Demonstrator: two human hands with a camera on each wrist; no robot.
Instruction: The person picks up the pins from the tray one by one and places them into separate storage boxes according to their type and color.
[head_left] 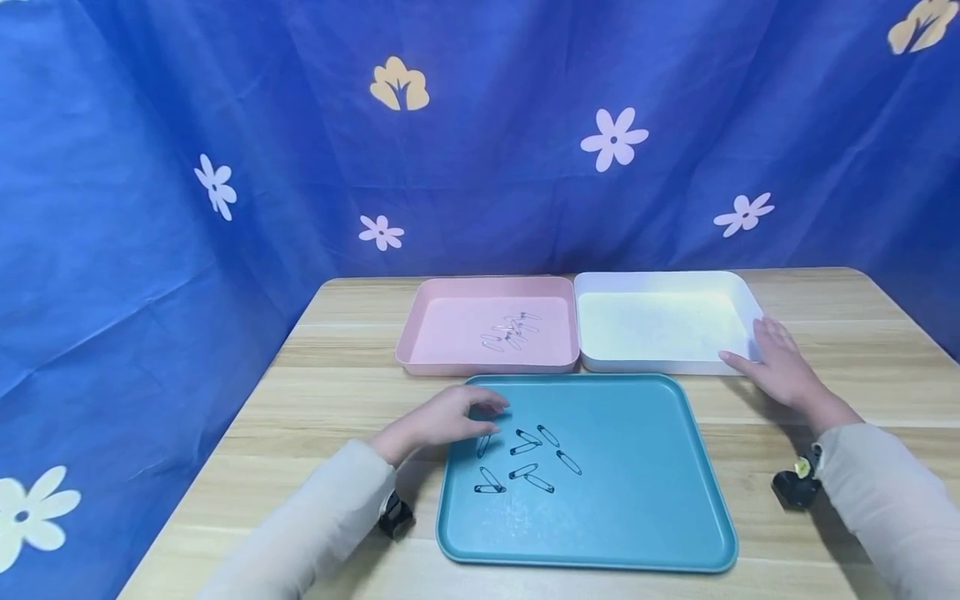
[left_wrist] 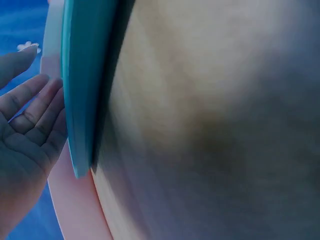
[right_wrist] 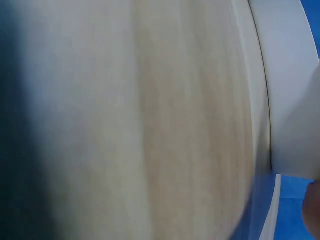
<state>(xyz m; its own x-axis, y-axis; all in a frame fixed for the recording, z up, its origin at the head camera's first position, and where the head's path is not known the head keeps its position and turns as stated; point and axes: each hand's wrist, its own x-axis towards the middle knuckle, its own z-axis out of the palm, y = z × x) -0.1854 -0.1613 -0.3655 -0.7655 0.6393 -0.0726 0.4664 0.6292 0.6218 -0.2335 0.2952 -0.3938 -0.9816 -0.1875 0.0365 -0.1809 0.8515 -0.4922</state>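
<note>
A teal tray (head_left: 637, 517) lies at the table's front with several black safety pins (head_left: 525, 462) scattered in its left half. My left hand (head_left: 480, 410) hovers over the tray's far left corner, fingers loosely bent and holding nothing, just above the nearest pin. The left wrist view shows that hand's open palm (left_wrist: 25, 135) beside the teal tray's edge (left_wrist: 80, 100). My right hand (head_left: 772, 360) rests with straight fingers against the front right corner of a white tray (head_left: 592, 333). A pink tray (head_left: 420, 333) holds several silver safety pins (head_left: 512, 332).
The pink and white trays stand side by side behind the teal one on a wooden table (head_left: 330, 400). A blue flowered cloth (head_left: 187, 167) hangs behind and to the left. In the right wrist view the white tray's wall (right_wrist: 292, 100) borders bare table.
</note>
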